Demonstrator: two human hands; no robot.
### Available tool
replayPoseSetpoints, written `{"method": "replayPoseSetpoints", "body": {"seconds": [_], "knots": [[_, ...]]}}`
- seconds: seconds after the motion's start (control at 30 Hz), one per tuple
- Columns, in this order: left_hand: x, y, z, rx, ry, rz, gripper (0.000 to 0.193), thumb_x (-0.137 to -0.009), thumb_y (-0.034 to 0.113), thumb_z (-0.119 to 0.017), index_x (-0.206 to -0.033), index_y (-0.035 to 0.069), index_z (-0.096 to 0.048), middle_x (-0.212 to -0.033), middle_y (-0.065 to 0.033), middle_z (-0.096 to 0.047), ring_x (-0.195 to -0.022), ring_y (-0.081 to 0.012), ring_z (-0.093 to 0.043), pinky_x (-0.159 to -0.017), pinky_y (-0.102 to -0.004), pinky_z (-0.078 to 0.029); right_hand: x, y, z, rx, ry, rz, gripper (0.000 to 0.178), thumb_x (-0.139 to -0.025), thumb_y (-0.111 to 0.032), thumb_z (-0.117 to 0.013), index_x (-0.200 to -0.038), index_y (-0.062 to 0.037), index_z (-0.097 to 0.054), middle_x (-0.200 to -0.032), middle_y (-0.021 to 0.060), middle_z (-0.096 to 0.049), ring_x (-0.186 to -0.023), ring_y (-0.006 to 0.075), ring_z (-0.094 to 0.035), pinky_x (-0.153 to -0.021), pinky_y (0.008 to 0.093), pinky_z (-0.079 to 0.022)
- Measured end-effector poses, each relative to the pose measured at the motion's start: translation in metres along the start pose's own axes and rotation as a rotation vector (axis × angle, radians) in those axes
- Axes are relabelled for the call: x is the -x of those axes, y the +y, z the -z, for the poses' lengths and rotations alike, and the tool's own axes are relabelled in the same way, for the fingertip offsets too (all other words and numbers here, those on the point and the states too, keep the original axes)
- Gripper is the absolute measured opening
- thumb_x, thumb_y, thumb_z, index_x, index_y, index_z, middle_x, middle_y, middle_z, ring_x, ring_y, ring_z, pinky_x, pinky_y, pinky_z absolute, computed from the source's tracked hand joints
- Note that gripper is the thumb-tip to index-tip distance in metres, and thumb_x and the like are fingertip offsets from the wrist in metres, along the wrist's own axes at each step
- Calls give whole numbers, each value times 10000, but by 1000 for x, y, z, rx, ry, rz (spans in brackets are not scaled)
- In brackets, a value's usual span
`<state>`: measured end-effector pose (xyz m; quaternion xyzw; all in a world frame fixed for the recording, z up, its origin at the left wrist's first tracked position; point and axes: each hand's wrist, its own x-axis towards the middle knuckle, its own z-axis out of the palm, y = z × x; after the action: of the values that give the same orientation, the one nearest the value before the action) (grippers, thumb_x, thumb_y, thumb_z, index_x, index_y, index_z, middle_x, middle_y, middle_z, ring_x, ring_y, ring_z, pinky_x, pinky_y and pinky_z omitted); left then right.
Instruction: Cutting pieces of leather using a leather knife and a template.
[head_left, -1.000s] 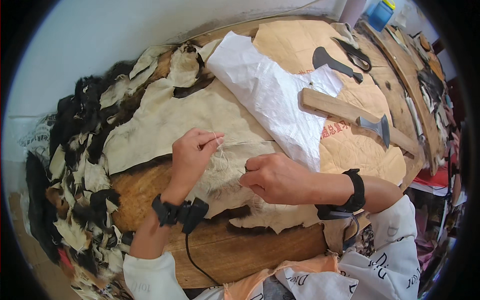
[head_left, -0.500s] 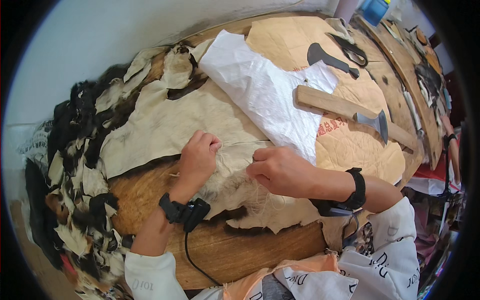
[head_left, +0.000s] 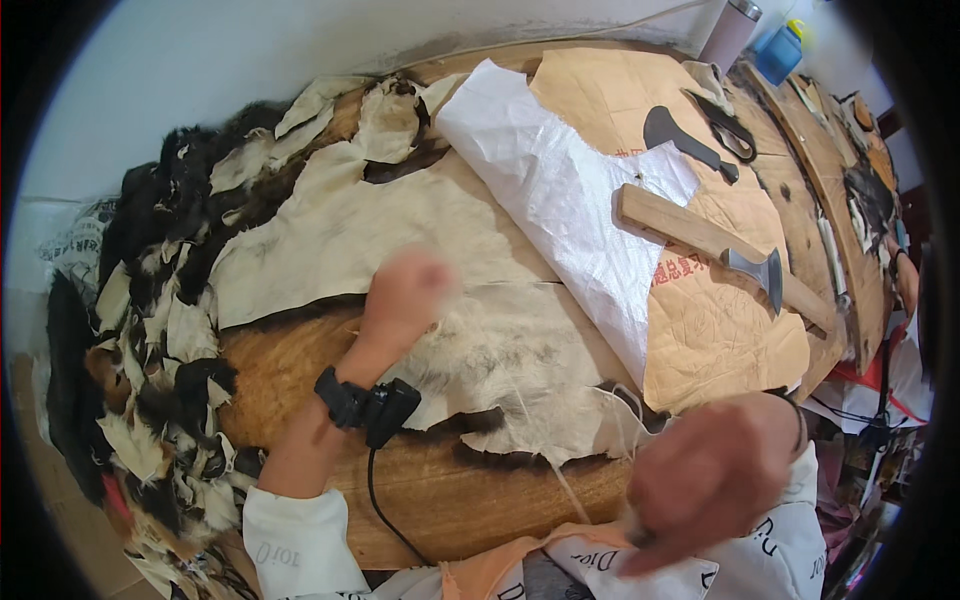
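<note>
A large pale hide [head_left: 330,225] with dark fur along its edges lies on the wooden board, a seam line running across it. At that seam my left hand [head_left: 405,305] is closed on the hide, its fingertips blurred. My right hand [head_left: 710,470] is smeared by motion, low on the right near my lap. Its fingers look curled round a pale thread [head_left: 570,490], which stretches from the lower part of the hide [head_left: 520,365]. Loose loops of thread hang beside that hand. Whether a needle is in it cannot be seen.
Fur and hide scraps [head_left: 170,370] heap along the left. A white woven sheet [head_left: 540,165] and brown paper [head_left: 730,340] cover the right side. On them lie a wooden-handled hammer [head_left: 680,220] and a dark curved blade [head_left: 680,135]. A blue bottle [head_left: 778,55] and a tumbler [head_left: 730,35] stand behind.
My right hand has swung from the seam down and right toward my lap, drawing the thread out. My left hand stays near the seam. The view has shifted slightly.
</note>
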<state>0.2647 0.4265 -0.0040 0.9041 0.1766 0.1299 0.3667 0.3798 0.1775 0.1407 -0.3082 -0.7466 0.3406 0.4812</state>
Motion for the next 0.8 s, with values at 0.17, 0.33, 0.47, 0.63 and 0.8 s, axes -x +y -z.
{"method": "replayPoseSetpoints", "body": {"seconds": [0.17,0.33,0.47,0.63,0.8], "knots": [[13,47,17,-129,-105,-542,73,-725,116,-689,-774,62,-681,-745,-91,-550,-641,-221,-540,-612,-354,-448,-12,69,-4,450,329,-482,115,-660,-25,-583,-763,-10,-630,-646,128,-557,-610,314,-564,-562,380,-461],[27,47,27,285,-41,155,168,-730,136,-701,-891,92,-717,-680,-52,-521,-639,-202,-496,-632,-310,-434,17,101,-42,524,135,-608,58,-660,-53,-586,-702,-21,-609,-660,121,-552,-607,308,-573,-573,385,-476],[7,4,7,-117,53,26,201,-724,151,-705,-924,139,-722,-721,-24,-542,-755,-185,-520,-651,-324,-417,32,91,-46,590,99,-573,81,-671,-11,-607,-747,-41,-612,-661,82,-516,-615,273,-564,-528,371,-458],[7,-5,-4,-174,64,-26,115,-737,180,-687,-848,172,-715,-742,13,-536,-793,-187,-517,-700,-337,-349,58,77,-26,694,210,-756,33,-664,-52,-585,-695,-47,-577,-679,89,-517,-661,283,-570,-590,378,-479],[1,3,-10,-219,17,-39,13,-772,157,-641,-759,154,-642,-781,23,-525,-852,-177,-503,-753,-364,-271,60,47,-6,928,206,-815,68,-668,-52,-601,-732,-37,-586,-679,82,-509,-631,270,-554,-545,373,-464]]}}
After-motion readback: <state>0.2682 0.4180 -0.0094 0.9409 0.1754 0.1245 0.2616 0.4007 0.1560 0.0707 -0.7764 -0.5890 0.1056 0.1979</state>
